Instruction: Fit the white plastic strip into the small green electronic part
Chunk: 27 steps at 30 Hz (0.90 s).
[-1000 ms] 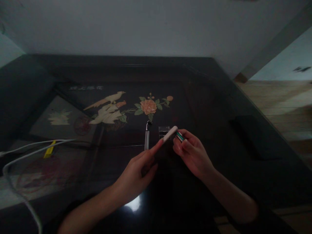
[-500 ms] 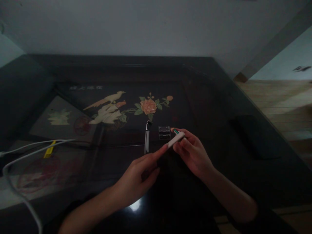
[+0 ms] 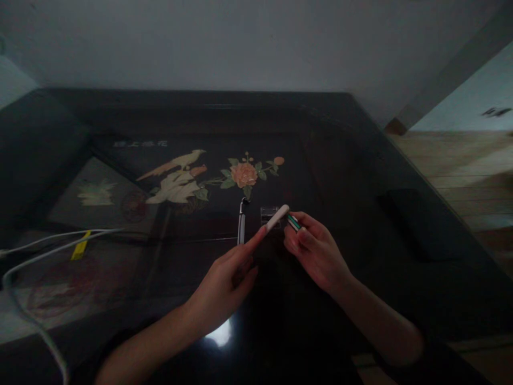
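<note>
Pinching a white stick (image 3: 277,217), left hand (image 3: 224,283) extends forefinger.

From my headset I see my left hand (image 3: 224,278) and right hand (image 3: 316,254) bare, no rings or watch showing, forearms uncovered until dark sleeve cuffs begin toward five and seven o'clock.

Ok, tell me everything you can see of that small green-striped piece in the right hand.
The green-striped piece is small and flat, with green, white and dark bands along its edge; the dim light hides its material. The right hand pinches it between thumb and fingertips, tilted, striped end pointing up-left, held above the dark table. The tip of the white stick in the left hand lies just beside it; contact unclear.
</note>
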Motion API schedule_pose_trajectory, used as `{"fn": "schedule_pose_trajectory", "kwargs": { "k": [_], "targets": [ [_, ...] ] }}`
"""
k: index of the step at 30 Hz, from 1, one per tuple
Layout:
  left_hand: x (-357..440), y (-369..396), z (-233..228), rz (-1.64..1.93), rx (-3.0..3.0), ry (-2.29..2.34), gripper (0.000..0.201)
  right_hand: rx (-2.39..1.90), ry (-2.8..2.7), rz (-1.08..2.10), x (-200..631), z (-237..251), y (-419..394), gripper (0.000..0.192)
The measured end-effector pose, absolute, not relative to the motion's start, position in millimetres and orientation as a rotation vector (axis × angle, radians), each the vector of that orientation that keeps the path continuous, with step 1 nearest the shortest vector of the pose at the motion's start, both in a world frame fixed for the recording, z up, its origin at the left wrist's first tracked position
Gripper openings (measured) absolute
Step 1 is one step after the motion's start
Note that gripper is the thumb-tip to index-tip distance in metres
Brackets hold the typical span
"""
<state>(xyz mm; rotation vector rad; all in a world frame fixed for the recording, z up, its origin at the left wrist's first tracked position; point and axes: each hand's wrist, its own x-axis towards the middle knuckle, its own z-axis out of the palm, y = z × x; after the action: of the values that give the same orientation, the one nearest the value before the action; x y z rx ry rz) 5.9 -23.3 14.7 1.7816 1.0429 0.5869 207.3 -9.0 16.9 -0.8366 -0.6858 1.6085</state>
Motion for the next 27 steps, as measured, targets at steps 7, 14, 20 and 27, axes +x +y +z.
{"fn": "schedule_pose_trajectory", "kwargs": {
  "k": [7,14,20,27],
  "targets": [
    [6.5,-28.5,17.3,0.591,1.706,0.92,0.071,-0.877,-0.672,1.591,208.3,18.0,-7.9,0.036],
    [6.5,-28.3,19.6,0.58,1.755,0.86,0.069,-0.909,-0.638,1.585,207.9,18.9,-7.0,0.041],
    [5.7,-28.1,13.9,0.622,1.796,0.939,0.067,-0.895,-0.665,1.596,207.3,18.2,-7.5,0.038],
    [5.3,-23.3,12.0,0.579,1.792,1.013,0.07,-0.852,-0.702,1.597,207.5,17.5,-8.6,0.034]
  ]
}}
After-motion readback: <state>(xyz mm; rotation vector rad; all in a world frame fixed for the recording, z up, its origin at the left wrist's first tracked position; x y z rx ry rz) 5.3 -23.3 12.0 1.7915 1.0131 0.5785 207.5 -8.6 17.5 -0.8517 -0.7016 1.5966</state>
